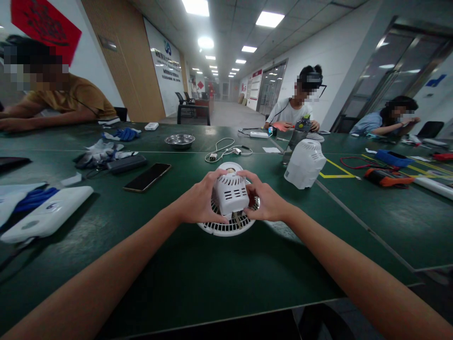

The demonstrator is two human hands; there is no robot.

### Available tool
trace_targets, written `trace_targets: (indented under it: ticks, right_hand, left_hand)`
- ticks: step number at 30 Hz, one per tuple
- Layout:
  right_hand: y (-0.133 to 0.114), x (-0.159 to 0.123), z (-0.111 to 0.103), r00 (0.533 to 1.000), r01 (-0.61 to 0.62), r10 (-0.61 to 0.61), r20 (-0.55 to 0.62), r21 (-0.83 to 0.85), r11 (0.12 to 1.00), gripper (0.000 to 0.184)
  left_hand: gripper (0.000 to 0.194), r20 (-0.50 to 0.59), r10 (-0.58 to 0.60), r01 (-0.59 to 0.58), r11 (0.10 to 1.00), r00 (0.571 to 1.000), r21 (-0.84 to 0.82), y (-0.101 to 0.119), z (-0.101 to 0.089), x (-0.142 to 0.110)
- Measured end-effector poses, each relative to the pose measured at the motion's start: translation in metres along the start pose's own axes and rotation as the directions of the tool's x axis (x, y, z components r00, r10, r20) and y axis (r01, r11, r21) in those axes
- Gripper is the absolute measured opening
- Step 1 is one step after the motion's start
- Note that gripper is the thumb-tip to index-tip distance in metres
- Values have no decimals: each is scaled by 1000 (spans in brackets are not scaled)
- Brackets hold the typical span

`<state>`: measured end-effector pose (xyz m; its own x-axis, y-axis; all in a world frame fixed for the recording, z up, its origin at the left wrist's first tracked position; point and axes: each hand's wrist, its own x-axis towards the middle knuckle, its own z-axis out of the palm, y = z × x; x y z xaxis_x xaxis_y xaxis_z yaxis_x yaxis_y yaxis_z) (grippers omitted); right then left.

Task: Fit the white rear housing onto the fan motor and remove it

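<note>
both hands on the white motor housing (230, 192), mid desk (198, 278): left hand (201, 198) clamped on its left side, right hand (264, 202) clamped on its right. housing sits on a round white fan grille (226, 227) lying flat. second white fan part (304, 163) stands well apart to the right, black phone (147, 177) to the left

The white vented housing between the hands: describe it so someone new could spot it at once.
On the green table, straight ahead near its front edge, lies a round white fan grille. The left hand and right hand grip the white vented housing on top of it. Unlike the larger white housing lying free to the right, it is held.
</note>
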<state>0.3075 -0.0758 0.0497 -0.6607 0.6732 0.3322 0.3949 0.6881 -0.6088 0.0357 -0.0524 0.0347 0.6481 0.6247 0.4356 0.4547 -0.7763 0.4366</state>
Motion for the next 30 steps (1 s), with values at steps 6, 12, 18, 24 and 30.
trace_targets:
  ticks: [6, 12, 18, 24, 30]
  right_hand:
    - [-3, 0, 2, 1000, -22, 22, -2, -7, 1000, 100]
    - [5, -4, -2, 997, -22, 10, -81, -156, 988, 105]
    - [30, -8, -16, 967, -116, 52, -249, -251, 961, 88]
    - [32, -10, -14, 954, -47, 40, -298, -15, 999, 80]
    - [17, -5, 1, 970, -117, 83, -227, -142, 983, 117]
  left_hand:
    - [116, -39, 16, -16, 1000, 999, -2, 4, 2, -1]
    - [105, -132, 0, 15, 993, 991, 114, -4, 5, 0]
    - [73, -170, -142, 159, 983, 975, 92, -23, 4, -3]
    - [62, -130, -392, 389, 920, 911, -48, -42, 2, -7]
    - [62, -104, -436, 415, 893, 894, -172, -53, 5, -8]
